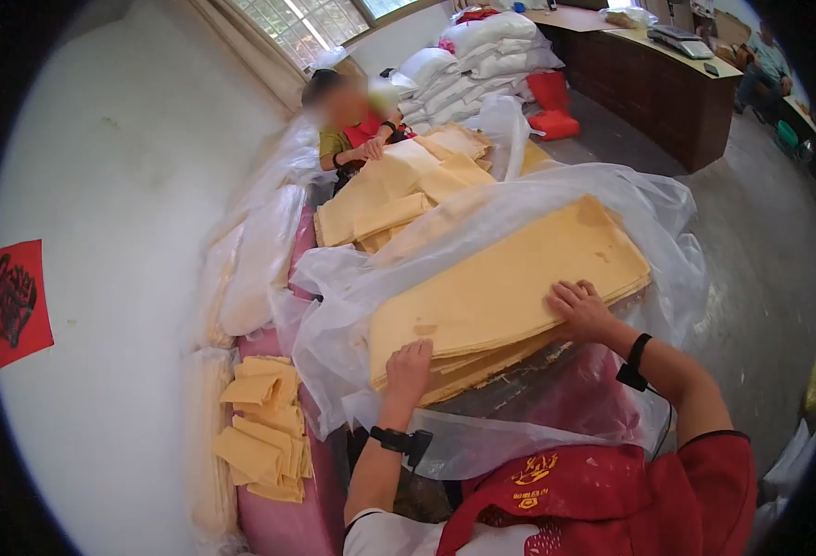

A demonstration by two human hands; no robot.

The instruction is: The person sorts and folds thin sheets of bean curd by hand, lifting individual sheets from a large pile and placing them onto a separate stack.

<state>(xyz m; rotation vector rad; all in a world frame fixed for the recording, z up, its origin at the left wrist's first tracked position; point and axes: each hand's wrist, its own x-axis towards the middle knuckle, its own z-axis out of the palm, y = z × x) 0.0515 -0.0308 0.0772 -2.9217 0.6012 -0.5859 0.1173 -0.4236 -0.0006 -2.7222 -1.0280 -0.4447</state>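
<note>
A thick stack of yellow sheets (500,283) lies on clear plastic film (663,199) in front of me. My left hand (410,372) is at the stack's near left corner, its fingers bent over the edge of the top sheets. Farther right along the same near edge, my right hand (576,310) rests with its fingers spread on the top sheet and its palm by the edge. Beneath the upper layers, the stack's lower layers show a rough edge between my hands.
Across the table a co-worker (357,139) handles another heap of yellow sheets (398,190). Folded yellow pieces (264,431) lie at lower left on a pink surface (283,528), beside plastic-wrapped bundles (264,264). White sacks (482,56), a counter (649,93) and a seated person (767,69) are farther back.
</note>
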